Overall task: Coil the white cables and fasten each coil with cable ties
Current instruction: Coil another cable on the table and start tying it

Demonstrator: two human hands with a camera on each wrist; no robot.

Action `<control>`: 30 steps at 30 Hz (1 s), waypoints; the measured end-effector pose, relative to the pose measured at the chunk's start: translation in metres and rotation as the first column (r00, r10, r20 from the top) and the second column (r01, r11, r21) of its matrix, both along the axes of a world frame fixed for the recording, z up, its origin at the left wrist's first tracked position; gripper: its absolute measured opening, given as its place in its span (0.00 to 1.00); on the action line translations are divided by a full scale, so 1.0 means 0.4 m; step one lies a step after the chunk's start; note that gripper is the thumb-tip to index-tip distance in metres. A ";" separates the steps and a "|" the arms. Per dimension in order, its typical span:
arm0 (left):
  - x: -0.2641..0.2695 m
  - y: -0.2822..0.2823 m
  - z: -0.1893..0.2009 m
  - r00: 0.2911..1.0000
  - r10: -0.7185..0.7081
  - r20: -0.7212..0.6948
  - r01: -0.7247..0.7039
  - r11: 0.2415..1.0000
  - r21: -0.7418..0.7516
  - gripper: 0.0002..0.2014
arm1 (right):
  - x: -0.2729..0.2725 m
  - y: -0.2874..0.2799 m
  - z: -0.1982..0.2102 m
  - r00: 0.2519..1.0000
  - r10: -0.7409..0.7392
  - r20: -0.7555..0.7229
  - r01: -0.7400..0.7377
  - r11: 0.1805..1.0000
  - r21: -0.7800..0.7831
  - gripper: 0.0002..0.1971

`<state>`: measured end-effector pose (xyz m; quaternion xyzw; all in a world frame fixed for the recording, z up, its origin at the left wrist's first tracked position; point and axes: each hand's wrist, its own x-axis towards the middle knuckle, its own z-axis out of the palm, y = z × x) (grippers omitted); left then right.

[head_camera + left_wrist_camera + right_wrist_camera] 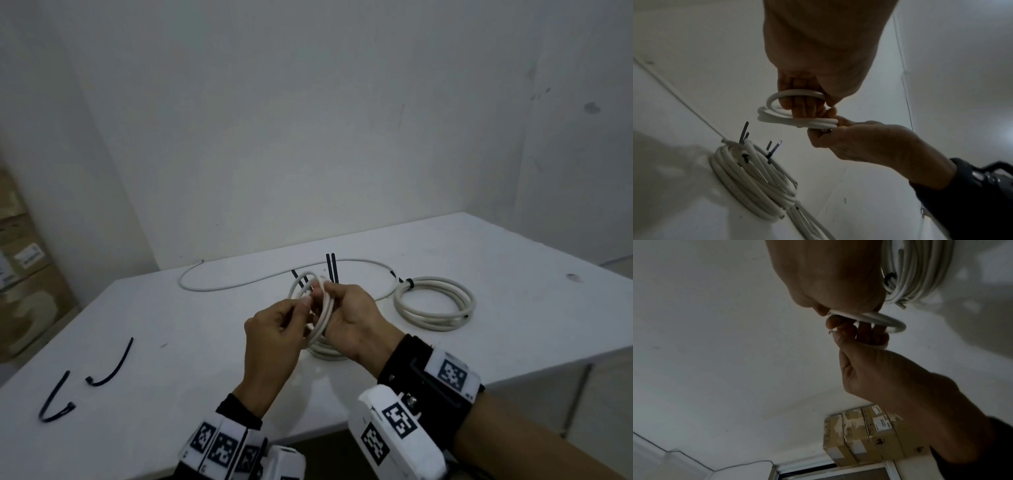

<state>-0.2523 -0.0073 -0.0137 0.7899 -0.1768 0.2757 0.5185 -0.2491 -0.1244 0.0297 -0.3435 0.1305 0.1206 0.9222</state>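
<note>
Above the table's middle both hands hold a small coil of white cable (327, 315). My left hand (294, 310) has its fingers passed through the loops (777, 117) and its thumb pinches them. My right hand (339, 298) grips the coil's side, where the cable's cut end (824, 129) sticks out. From the right wrist the same coil (890, 322) shows between the right hand (828, 272) and the left hand (879, 378). A bigger coil (325, 351) lies on the table under the hands, with black tie tails (330, 267) standing up behind it.
A tied white coil (433, 322) lies to the right on the white table (171, 325). A loose white cable (239, 284) curves across the far side. Two black cable ties (114, 363) (54, 401) lie at the near left. Cardboard boxes (20, 274) stand by the left wall.
</note>
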 end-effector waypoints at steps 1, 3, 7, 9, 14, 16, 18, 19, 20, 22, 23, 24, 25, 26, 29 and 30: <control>-0.001 0.002 -0.003 1.000 0.013 -0.022 -0.013 1.000 -0.019 0.10 | -0.005 0.011 -0.003 1.000 -0.010 0.016 0.011 1.000 -0.028 0.15; -0.003 0.004 -0.011 0.997 0.018 -0.076 -0.023 0.998 -0.057 0.11 | -0.012 0.031 -0.011 0.998 -0.045 0.044 0.048 0.996 -0.071 0.12; -0.008 0.008 -0.027 0.993 0.015 -0.119 -0.027 0.994 -0.102 0.13 | -0.017 0.064 -0.027 0.993 -0.096 0.068 0.105 0.985 -0.140 0.08; -0.018 0.005 -0.032 0.997 0.003 -0.081 -0.013 0.993 -0.122 0.13 | -0.015 0.076 -0.033 0.994 -0.098 0.054 0.104 0.987 -0.125 0.07; -0.032 -0.005 -0.057 0.995 -0.038 -0.091 0.022 0.986 -0.165 0.15 | -0.015 0.088 -0.037 0.995 -0.100 0.019 0.102 0.987 -0.122 0.11; -0.039 -0.009 -0.060 0.991 -0.047 -0.124 0.026 0.986 -0.166 0.16 | -0.014 0.091 -0.042 0.998 -0.063 0.021 0.065 0.983 -0.170 0.10; -0.043 -0.004 -0.047 0.983 -0.047 -0.178 0.005 0.973 -0.232 0.16 | -0.011 0.088 -0.049 1.000 0.020 0.016 -0.015 0.958 -0.288 0.09; -0.040 0.004 -0.033 0.973 -0.052 -0.225 -0.018 0.954 -0.299 0.16 | -0.010 0.080 -0.050 0.996 0.080 0.029 -0.064 0.932 -0.358 0.10; -0.035 0.018 -0.018 0.958 -0.056 -0.280 -0.052 0.930 -0.365 0.16 | -0.008 0.066 -0.051 0.988 0.140 0.066 -0.098 0.895 -0.434 0.11; -0.018 0.055 0.010 0.919 -0.097 -0.383 -0.093 0.889 -0.448 0.17 | -0.002 0.029 -0.045 0.953 0.204 0.222 -0.028 0.792 -0.610 0.13; -0.010 0.075 0.023 0.897 -0.147 -0.418 -0.079 0.874 -0.479 0.17 | 0.000 0.007 -0.038 0.920 0.194 0.340 0.108 0.709 -0.697 0.13; -0.004 0.093 0.034 0.874 -0.209 -0.439 -0.053 0.856 -0.514 0.18 | 0.000 -0.014 -0.032 0.864 0.184 0.469 0.295 0.570 -0.767 0.11; 0.000 0.108 0.044 0.849 -0.273 -0.452 -0.027 0.833 -0.553 0.18 | 0.003 -0.033 -0.026 0.793 0.223 0.567 0.463 0.385 -0.798 0.12; 0.002 0.118 0.054 0.826 -0.330 -0.457 -0.001 0.810 -0.586 0.18 | 0.008 -0.044 -0.022 0.738 0.314 0.597 0.548 0.236 -0.803 0.19; 0.000 0.124 0.080 0.766 -0.433 -0.474 0.060 0.783 -0.619 0.18 | 0.018 -0.035 -0.005 0.728 0.534 0.430 0.349 0.252 -0.903 0.29; 0.000 0.120 0.085 0.750 -0.452 -0.483 0.073 0.783 -0.618 0.18 | 0.021 -0.028 -0.002 0.725 0.542 0.426 0.246 0.374 -0.894 0.23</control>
